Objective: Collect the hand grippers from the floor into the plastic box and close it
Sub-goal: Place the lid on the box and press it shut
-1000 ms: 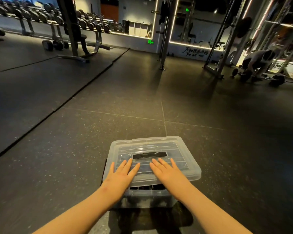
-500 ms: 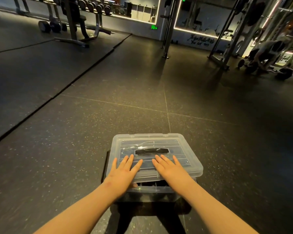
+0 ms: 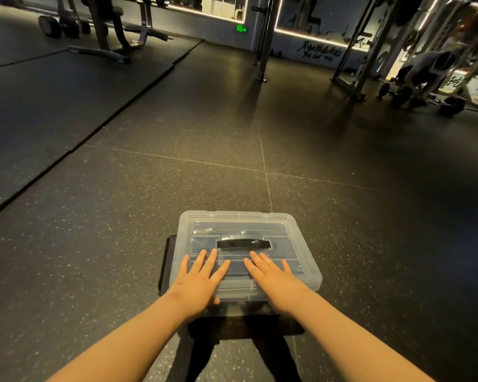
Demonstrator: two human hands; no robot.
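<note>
Head view, plastic box (image 3: 301,271): stands on the dark floor (image 3: 122,216), clear lid (image 3: 240,224) lying on top, black handle (image 3: 243,244) in the middle.
Left hand (image 3: 198,282): flat on the lid, fingers straight and spread.
Right hand (image 3: 273,279): flat on the lid, fingers straight.
Hand grippers: cannot tell.

The 2 forearms (image 3: 138,334) are bare; the left hand (image 3: 198,282) bears a small mark (image 3: 177,288).

Both hands flat on box lid, gym floor.
Left hand (image 3: 198,281) and right hand (image 3: 273,278) press clear lid (image 3: 240,224), fingers straight, near side of black handle (image 3: 244,243); plastic box (image 3: 232,306) on dark speckled floor (image 3: 122,205).
</note>
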